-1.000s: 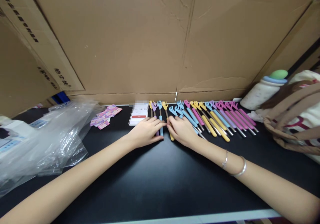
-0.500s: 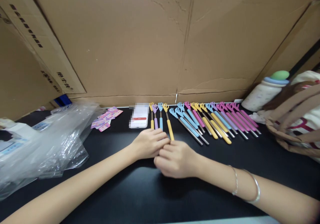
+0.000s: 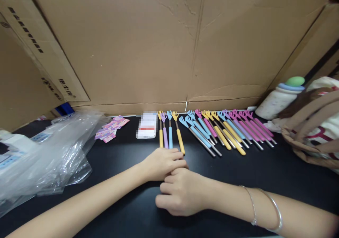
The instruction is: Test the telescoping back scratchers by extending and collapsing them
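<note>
My left hand (image 3: 166, 163) is closed, its fingers curled down over the black table just in front of the upright row of back scratchers. Against it rests my right hand (image 3: 184, 192), also closed, nearer to me and slightly right, with the fingers tucked under. Anything inside either hand is hidden. Beyond the left hand lie a yellow back scratcher (image 3: 180, 140), a blue one (image 3: 170, 135), a purple one (image 3: 165, 135) and another yellow one (image 3: 160, 135), claws pointing away. To the right, a group of several back scratchers (image 3: 225, 128) lies slanted, in blue, pink, yellow and purple.
Clear plastic bags (image 3: 60, 160) spread over the left side of the table (image 3: 119, 209). Small pink printed cards (image 3: 112, 127) and a phone (image 3: 147, 126) lie at the back. A bottle (image 3: 278, 98) and a beige bag (image 3: 304, 135) stand right. Cardboard (image 3: 132, 47) walls the back.
Both hands have drawn back toward me, the right one more, baring the lower ends of the row's handles. The back scratchers lie as before, and the view has shifted slightly.
</note>
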`<move>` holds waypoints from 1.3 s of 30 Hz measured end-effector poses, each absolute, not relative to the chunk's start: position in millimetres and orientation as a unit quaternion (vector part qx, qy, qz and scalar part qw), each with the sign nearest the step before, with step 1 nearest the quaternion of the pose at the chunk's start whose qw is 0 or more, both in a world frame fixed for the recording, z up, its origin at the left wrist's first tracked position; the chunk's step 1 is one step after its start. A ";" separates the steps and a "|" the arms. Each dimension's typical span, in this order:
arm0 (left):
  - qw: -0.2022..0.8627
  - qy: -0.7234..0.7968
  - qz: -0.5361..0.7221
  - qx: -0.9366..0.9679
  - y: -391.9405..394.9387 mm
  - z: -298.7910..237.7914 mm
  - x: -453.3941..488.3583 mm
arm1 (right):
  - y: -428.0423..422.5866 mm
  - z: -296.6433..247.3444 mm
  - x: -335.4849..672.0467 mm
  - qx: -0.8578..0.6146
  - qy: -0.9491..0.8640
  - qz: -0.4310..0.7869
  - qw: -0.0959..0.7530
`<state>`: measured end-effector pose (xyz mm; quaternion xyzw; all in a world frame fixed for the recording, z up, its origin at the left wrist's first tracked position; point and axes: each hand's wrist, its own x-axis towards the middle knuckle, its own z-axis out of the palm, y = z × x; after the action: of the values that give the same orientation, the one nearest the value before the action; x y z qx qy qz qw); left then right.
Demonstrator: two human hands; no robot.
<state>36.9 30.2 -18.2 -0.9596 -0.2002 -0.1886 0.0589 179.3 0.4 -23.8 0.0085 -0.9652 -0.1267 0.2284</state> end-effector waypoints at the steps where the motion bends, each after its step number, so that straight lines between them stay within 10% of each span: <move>1: 0.053 -0.205 -0.190 -0.959 30.2 -18.0 36.8 | 1.1 -24.0 179.3 0.005 -0.967 -0.126 0.223; 39: 0.097 -0.186 -0.182 -0.961 25.4 -17.2 38.4 | -6.8 -22.7 180.3 -0.004 -0.960 -0.180 0.215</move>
<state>38.4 25.4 -17.2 -0.9606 -0.1862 -0.1817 0.0975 180.3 -6.8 -22.7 -0.0036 -0.9599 -0.1803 0.2148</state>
